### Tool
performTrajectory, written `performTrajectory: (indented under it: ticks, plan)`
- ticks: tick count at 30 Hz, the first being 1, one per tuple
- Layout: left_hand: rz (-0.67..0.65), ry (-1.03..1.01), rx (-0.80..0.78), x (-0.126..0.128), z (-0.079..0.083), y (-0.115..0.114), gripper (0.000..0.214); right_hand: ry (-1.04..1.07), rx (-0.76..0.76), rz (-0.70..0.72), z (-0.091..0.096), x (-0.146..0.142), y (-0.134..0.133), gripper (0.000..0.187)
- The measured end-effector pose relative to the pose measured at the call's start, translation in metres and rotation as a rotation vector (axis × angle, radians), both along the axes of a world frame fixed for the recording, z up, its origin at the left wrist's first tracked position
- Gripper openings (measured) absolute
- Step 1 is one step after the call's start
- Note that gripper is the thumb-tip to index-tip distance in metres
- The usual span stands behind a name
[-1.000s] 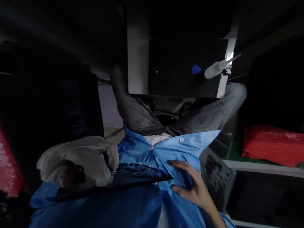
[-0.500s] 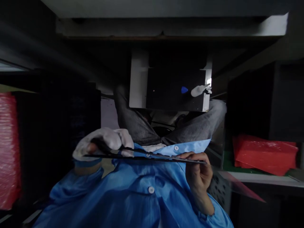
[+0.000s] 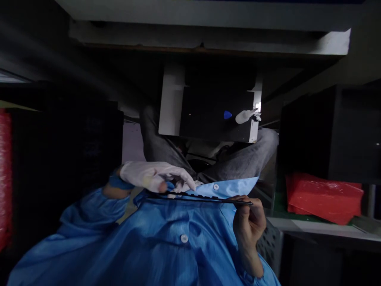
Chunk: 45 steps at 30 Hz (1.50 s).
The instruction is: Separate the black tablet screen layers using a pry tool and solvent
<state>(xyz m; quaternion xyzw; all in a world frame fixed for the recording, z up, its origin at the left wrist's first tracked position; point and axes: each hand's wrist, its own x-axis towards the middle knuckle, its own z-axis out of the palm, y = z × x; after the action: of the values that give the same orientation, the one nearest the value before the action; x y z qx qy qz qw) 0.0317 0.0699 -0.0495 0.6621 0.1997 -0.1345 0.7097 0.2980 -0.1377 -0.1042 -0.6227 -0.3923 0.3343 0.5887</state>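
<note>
My right hand point(image 3: 249, 218), bare, pinches the right end of a thin black panel point(image 3: 205, 198). The panel is seen nearly edge-on in front of my blue jacket, with small raised blocks like keys along its upper side. My left hand point(image 3: 157, 174) wears a white glove with the thumb tip bare. Its fingers stretch out to the right above the panel's left half, and the thumb is close to the panel's left part. Whether those fingers touch the panel cannot be made out. The panel's face is hidden from this angle.
Ahead of my knees stands a small surface with a black top point(image 3: 208, 115), bearing a blue triangular piece point(image 3: 228, 114) and a white-handled tool point(image 3: 244, 116). A bench edge point(image 3: 208, 39) crosses beyond. Red plastic packaging point(image 3: 324, 198) lies at right, beside a dark box point(image 3: 309, 135).
My left hand has moved right along the panel, going from curled around its left part to fingers stretched out. My right hand keeps its hold. The view has shifted slightly.
</note>
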Motion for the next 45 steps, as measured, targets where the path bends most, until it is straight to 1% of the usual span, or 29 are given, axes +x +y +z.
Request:
performTrajectory:
  ticks: [1, 2, 3, 4, 5, 7, 9, 11, 13, 16, 18, 21, 23, 25, 28, 30, 33, 37, 39, 42, 45]
  plan:
    - [-0.021, 0.004, -0.066, 0.007, 0.000, 0.004, 0.113, -0.020, 0.000, 0.003, -0.001, 0.001, -0.001, 0.022]
    - [-0.043, 0.027, -0.114, 0.015, 0.001, 0.006, 0.095, -0.035, -0.007, 0.006, -0.002, 0.001, -0.001, 0.023]
    - [-0.068, 0.071, -0.133, 0.024, 0.003, 0.007, 0.071, -0.044, -0.016, 0.009, -0.003, 0.002, -0.002, 0.024]
    - [-0.093, 0.129, -0.113, 0.032, 0.006, 0.007, 0.049, -0.050, -0.024, 0.013, -0.005, 0.002, -0.002, 0.026]
    - [-0.125, 0.188, -0.073, 0.041, 0.009, 0.007, 0.035, -0.052, -0.032, 0.016, -0.007, 0.002, -0.003, 0.026]
    - [-0.169, 0.287, 0.012, 0.056, 0.017, 0.007, 0.021, -0.044, -0.039, 0.019, -0.011, 0.002, -0.003, 0.027]
    - [-0.179, 0.325, 0.063, 0.066, 0.023, 0.005, 0.011, -0.035, -0.039, 0.021, -0.015, 0.002, -0.004, 0.026]
    - [-0.168, 0.308, 0.094, 0.072, 0.025, 0.002, 0.010, -0.025, -0.038, 0.030, -0.019, 0.000, -0.005, 0.024]
    - [-0.158, 0.306, 0.128, 0.077, 0.023, -0.002, 0.018, -0.009, -0.040, 0.054, -0.022, -0.003, -0.006, 0.026]
    - [-0.165, 0.374, 0.153, 0.083, 0.018, -0.009, 0.028, 0.022, -0.041, 0.090, -0.026, -0.007, -0.008, 0.030]
    - [-0.144, 0.393, 0.152, 0.086, 0.014, -0.012, 0.032, 0.040, -0.041, 0.100, -0.028, -0.008, -0.009, 0.029]
    - [-0.079, 0.339, 0.128, 0.085, 0.008, -0.017, 0.040, 0.062, -0.047, 0.120, -0.031, -0.006, -0.009, 0.028]
    - [-0.066, 0.324, 0.094, 0.085, 0.005, -0.019, 0.044, 0.074, -0.058, 0.142, -0.033, -0.002, -0.009, 0.028]
    - [-0.063, 0.362, 0.059, 0.085, 0.005, -0.020, 0.040, 0.081, -0.078, 0.164, -0.035, 0.001, -0.010, 0.029]
    - [-0.030, 0.377, 0.033, 0.089, 0.008, -0.018, 0.017, 0.097, -0.107, 0.195, -0.039, 0.005, -0.012, 0.028]
    - [-0.051, 0.352, 0.043, 0.091, 0.011, -0.016, 0.007, 0.116, -0.113, 0.218, -0.040, 0.007, -0.013, 0.026]
    - [-0.144, 0.351, 0.056, 0.092, 0.014, -0.010, 0.013, 0.165, -0.104, 0.260, -0.039, 0.007, -0.011, 0.024]
    - [-0.214, 0.365, 0.040, 0.090, 0.015, -0.002, 0.018, 0.238, -0.064, 0.330, -0.036, 0.007, -0.005, 0.019]
    - [-0.240, 0.338, 0.022, 0.091, 0.014, 0.001, 0.018, 0.235, -0.062, 0.347, -0.036, 0.007, -0.004, 0.020]
    - [-0.246, 0.287, -0.031, 0.091, 0.009, 0.007, 0.019, 0.200, -0.107, 0.344, -0.039, 0.009, -0.004, 0.028]
    - [-0.223, 0.279, -0.087, 0.092, 0.005, 0.012, 0.014, 0.151, -0.128, 0.324, -0.042, 0.010, -0.005, 0.035]
